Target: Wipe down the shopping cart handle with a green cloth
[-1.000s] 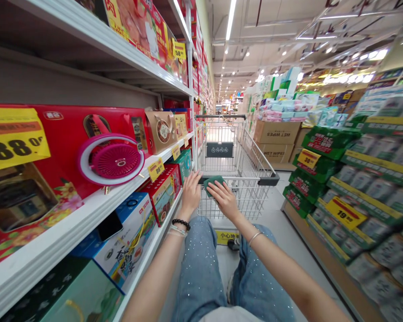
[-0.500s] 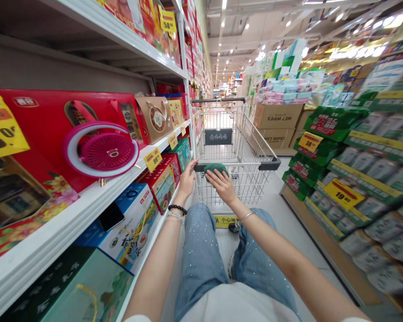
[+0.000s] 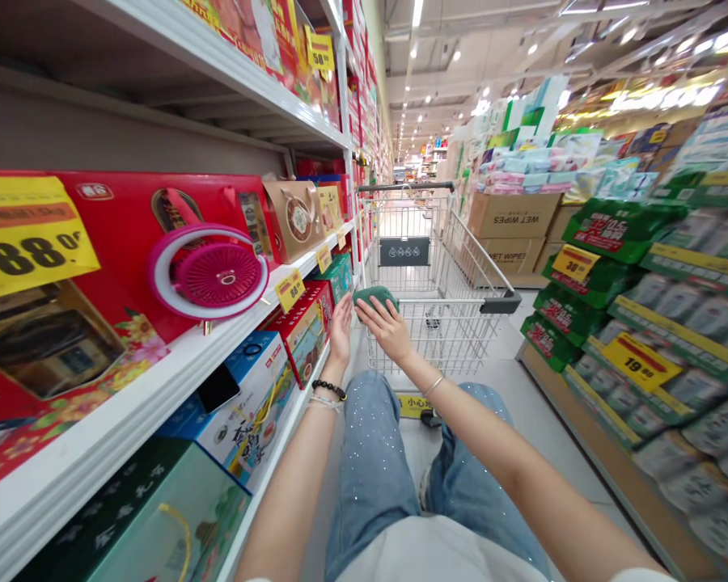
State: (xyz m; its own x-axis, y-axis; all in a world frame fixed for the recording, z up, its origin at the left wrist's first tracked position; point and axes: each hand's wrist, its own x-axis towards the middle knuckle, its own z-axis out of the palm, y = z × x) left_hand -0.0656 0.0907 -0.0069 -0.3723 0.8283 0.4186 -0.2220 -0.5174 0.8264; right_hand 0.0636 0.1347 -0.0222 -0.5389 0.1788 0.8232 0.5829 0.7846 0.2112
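Head view: supermarket aisle is bounded by white shelving on the left and stacked shrink-wrapped packs on the right. Goods are faced outward, with yellow price tags placed for reading from the aisle. A wire shopping cart is kept close to the shelving; wider floor is left open on its right. A soft dark green item, kind unclear, is located at the cart's near handle bar, seemingly pinned there by the right hand against sliding off. The left hand is held open, just beside the item and apart from the right; contact with the bar cannot be confirmed. Clearance between left forearm and shelf lip is tight.
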